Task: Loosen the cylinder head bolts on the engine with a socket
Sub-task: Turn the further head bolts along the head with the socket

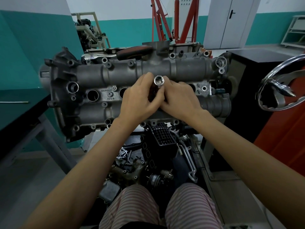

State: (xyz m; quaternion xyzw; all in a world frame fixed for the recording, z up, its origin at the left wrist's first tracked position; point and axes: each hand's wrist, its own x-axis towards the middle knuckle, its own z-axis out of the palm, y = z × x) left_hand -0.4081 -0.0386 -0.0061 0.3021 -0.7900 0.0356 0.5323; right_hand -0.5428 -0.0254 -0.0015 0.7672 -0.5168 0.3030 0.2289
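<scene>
The grey cylinder head [105, 75] of the engine lies across the middle of the view, with bolt heads along its edges. Both my hands meet over its centre. My left hand [142, 98] and my right hand [179, 98] together grip a chrome socket [158, 81], whose open end points up toward the camera. The tool's dark lower part is mostly hidden between my fingers. A ratchet with a dark red handle [133, 52] lies on the far side of the head.
A chrome handwheel [274, 86] sticks out at the right beside an orange stand [283, 129]. A dark table [19, 113] stands at the left. Loose engine parts [158, 154] lie below the head, in front of my knees. A red hoist [175, 20] stands behind.
</scene>
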